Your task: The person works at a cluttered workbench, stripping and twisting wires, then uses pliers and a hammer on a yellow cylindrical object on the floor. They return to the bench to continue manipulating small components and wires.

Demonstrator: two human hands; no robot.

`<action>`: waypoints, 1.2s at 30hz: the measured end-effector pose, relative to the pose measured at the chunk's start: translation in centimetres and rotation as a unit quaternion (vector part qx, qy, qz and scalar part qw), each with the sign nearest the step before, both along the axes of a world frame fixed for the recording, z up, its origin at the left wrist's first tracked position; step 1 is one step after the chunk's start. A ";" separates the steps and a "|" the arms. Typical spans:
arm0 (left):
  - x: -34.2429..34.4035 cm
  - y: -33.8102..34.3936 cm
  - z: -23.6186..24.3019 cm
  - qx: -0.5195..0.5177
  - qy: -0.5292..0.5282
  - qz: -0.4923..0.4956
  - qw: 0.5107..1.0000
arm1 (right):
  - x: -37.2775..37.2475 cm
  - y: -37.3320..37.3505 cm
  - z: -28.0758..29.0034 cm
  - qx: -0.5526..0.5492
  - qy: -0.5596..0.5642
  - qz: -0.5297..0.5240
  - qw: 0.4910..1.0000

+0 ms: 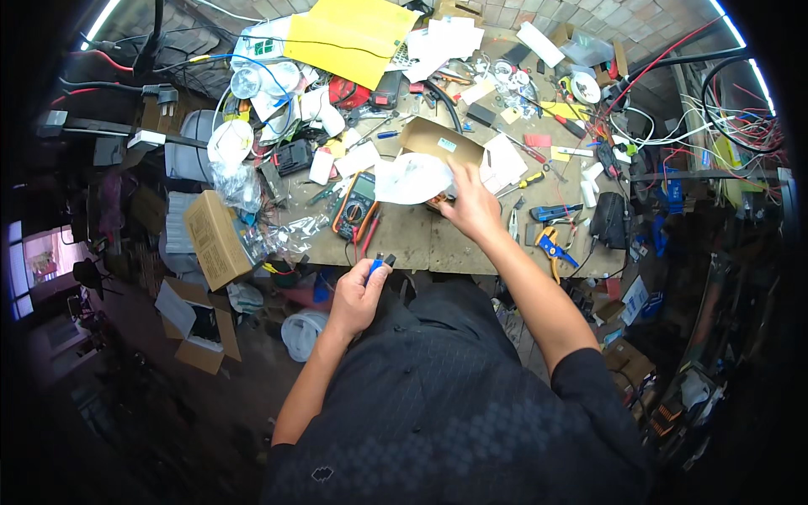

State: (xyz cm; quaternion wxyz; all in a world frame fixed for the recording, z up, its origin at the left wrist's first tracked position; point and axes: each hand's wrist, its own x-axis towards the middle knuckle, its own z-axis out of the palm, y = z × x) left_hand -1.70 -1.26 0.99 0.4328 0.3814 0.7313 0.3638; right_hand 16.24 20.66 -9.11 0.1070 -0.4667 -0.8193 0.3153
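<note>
My left hand (pixel 357 299) is closed round a small blue and black piece (pixel 376 268) in front of the table's near edge; its exact kind is unclear. My right hand (pixel 473 202) is at an open cardboard box (pixel 425 136), thumb and fingers at the right end of a crumpled white bag or sheet (pixel 411 178), which they seem to grip. Some fingertips are hidden there. The white sheet covers much of the box's front, and something reddish peeks out under it. Left of it lies an orange and black multimeter (pixel 356 204) with red and black probe leads.
A blue and yellow wire stripper (pixel 551 247) and a black pouch (pixel 608 221) lie on the right of the table (pixel 471 252). A yellow folder (pixel 347 38) tops a pile at the back left. A cardboard box (pixel 220 240) overhangs the left side. Loose wires hang at right.
</note>
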 end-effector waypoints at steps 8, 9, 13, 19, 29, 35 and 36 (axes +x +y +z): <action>1.0 -0.8 -2.0 -0.008 -0.046 0.015 0.999 | -4.9 5.6 -4.3 0.029 -0.128 0.121 0.984; 0.9 -1.2 -2.1 -0.014 -0.046 0.019 0.999 | -5.0 5.8 -3.8 -0.023 -0.038 0.053 0.998; 0.3 -1.8 -2.4 -0.017 -0.045 0.029 0.998 | -2.9 8.7 -2.7 -0.131 0.218 -0.047 0.966; 0.2 -0.8 -2.4 -0.012 -0.045 0.012 0.999 | 3.1 10.1 4.9 -0.098 0.395 -0.082 0.910; 0.7 1.5 -2.7 -0.010 -0.054 -0.011 0.998 | 11.5 12.7 0.0 -0.144 0.387 -0.289 0.863; 1.2 2.0 -2.4 -0.011 -0.043 -0.016 0.999 | 15.2 12.1 -7.8 -0.052 0.222 -0.322 0.919; 1.3 2.1 -2.5 -0.006 -0.040 -0.018 0.999 | 16.6 12.2 -9.5 0.062 0.145 -0.332 0.930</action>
